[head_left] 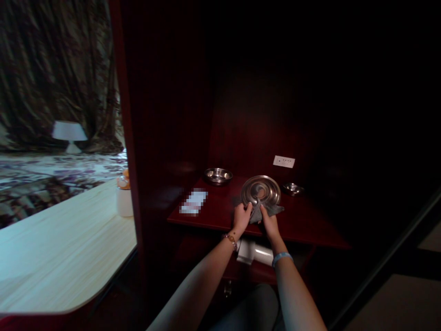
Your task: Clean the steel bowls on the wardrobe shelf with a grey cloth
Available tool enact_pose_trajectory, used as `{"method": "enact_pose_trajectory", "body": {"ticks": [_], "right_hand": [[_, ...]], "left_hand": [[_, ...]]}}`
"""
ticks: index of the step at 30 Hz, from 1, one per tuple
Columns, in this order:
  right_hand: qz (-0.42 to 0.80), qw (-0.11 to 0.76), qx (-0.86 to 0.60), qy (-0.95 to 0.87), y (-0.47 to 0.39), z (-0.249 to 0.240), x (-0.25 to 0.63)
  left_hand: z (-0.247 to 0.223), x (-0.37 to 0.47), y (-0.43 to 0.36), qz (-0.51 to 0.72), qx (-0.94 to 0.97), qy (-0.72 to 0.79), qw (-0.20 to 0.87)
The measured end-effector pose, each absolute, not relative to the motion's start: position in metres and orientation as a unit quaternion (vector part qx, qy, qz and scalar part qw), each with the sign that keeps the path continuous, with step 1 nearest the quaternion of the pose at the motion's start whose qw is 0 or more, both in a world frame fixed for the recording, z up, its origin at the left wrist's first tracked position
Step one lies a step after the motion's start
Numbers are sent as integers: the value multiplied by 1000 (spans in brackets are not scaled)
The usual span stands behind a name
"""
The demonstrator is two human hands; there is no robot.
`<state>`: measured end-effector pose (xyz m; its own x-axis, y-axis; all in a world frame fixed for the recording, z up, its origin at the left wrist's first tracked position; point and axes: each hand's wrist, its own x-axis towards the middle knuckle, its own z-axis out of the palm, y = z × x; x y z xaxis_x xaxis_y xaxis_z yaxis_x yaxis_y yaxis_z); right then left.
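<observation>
A shiny metal plate (pixel 272 186) is tilted up toward me over the dark red shelf (pixel 220 216). My left hand (pixel 242 216) grips its near left edge, thumb on top. My right hand (pixel 269 220) is closed on a grey cloth (pixel 257 214) at the near right edge, thumb pressing on it. The cloth bunches between both hands, with one corner sticking out to the right. Fingers under the plate and cloth are hidden. Behind to the left sits a metal bowl (pixel 218 176), and to the right a smaller metal bowl (pixel 293 189).
A blurred-out white paper or card (pixel 194 202) lies on the shelf's left. A wall socket (pixel 284 161) is at the back. White objects (pixel 255 253) rest on the lower shelf. Left of the dark partition, a pale table (pixel 69 248) holds a white jar (pixel 124 202); a lamp (pixel 70 132) stands beyond.
</observation>
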<state>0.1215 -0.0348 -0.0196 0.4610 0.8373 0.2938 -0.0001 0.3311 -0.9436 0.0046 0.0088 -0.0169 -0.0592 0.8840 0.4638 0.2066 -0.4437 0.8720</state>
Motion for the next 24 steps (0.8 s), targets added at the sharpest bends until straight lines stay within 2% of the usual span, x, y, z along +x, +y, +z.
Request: {"method": "enact_pose_trajectory", "body": {"ticks": [10, 24], "right_hand": [[303, 698, -493, -422, -32, -21, 122], [298, 699, -501, -415, -26, -29, 129]], "left_hand": [[-14, 2, 7, 607, 595, 444, 283], [-11, 3, 3, 538, 634, 454, 320]]}}
